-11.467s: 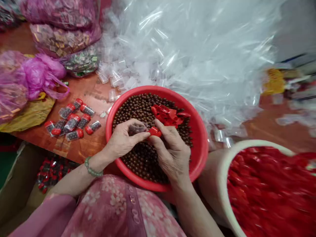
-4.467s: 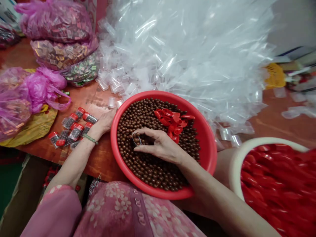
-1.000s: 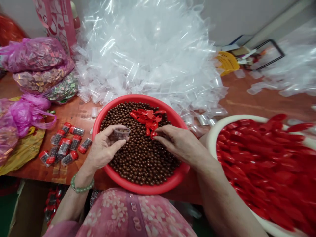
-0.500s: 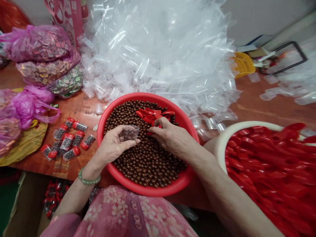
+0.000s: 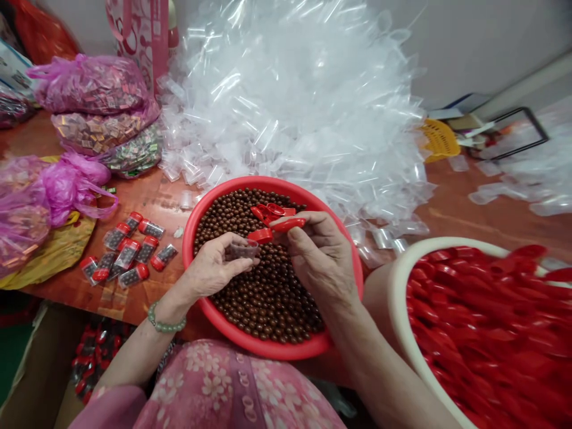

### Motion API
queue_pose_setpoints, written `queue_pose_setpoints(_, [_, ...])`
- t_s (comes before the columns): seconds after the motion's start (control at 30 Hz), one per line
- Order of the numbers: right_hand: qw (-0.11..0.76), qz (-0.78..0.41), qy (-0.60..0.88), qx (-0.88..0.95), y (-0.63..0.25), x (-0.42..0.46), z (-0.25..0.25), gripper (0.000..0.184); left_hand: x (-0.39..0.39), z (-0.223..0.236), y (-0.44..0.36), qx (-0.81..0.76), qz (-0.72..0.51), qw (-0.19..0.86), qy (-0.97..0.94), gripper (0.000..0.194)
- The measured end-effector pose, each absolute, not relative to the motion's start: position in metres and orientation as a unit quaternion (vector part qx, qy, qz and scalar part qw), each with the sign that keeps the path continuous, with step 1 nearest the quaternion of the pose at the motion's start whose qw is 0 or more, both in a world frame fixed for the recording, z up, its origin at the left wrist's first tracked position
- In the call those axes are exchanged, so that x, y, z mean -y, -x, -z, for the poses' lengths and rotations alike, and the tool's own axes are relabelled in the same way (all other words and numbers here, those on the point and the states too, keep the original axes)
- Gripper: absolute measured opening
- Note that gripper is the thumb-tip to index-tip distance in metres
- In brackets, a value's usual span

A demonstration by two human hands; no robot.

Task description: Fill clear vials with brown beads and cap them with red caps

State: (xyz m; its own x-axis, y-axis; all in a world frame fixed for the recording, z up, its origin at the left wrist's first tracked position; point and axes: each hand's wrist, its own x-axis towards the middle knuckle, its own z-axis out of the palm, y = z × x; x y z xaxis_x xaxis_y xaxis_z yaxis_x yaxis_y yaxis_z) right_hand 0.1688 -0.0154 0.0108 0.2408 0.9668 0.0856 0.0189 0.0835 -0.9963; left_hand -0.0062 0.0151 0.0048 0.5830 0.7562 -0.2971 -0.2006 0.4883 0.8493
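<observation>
My left hand (image 5: 206, 269), with a green bead bracelet at the wrist, is closed around a small clear plastic container (image 5: 241, 250) above the brown balls (image 5: 268, 304) in a red basin (image 5: 272, 353). Between the thumb and fingers of my right hand (image 5: 324, 259) is a red plastic cap (image 5: 288, 224) with a long spoon-like part. Its squared end points at the container's mouth, very close; whether they touch I cannot tell. Behind it, several more red caps (image 5: 270, 211) lie on the balls.
A big heap of clear containers (image 5: 295, 107) covers the back. At right stands a cream tub (image 5: 397, 292) full of red caps. Several capped, filled containers (image 5: 127, 253) lie on the table to the left, near purple bags (image 5: 96, 89). An open box (image 5: 40, 363) sits below.
My right hand has lifted a red cap from the basin and brought it to the container. The container in my left hand has tilted more upright. The view has shifted slightly.
</observation>
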Motion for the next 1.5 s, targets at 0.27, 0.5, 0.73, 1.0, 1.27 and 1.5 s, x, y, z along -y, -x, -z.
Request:
queue_pose_setpoints(0.27, [0.57,-0.491,0.518,0.407,-0.163,0.019,-0.011,0.029,-0.017,-0.006,0.006,-0.353,-0.313,0.786,-0.399,0.021])
queue_pose_setpoints(0.5, [0.484,-0.46,0.57,0.479,-0.158,0.019,0.001,0.027,-0.019,-0.008,0.004,-0.38,-0.299,0.777,-0.404,0.017])
queue_pose_setpoints(0.73, [0.431,-0.174,0.562,0.684,-0.153,0.017,0.003,0.027,-0.02,-0.003,0.004,-0.389,-0.293,0.747,-0.452,0.019])
queue_pose_setpoints(1.0, [0.402,-0.219,0.556,0.693,-0.172,0.012,-0.001,0.032,-0.017,0.009,0.008,-0.341,-0.283,0.719,-0.536,0.022])
queue_pose_setpoints(1.27, [0.475,-0.264,0.54,0.643,-0.171,0.013,-0.013,0.02,-0.016,0.006,0.007,-0.328,-0.265,0.699,-0.577,0.019])
queue_pose_setpoints(1.5, [0.425,-0.207,0.501,0.725,-0.17,0.012,-0.013,0.023,-0.017,0.001,0.01,-0.322,-0.251,0.678,-0.611,0.018])
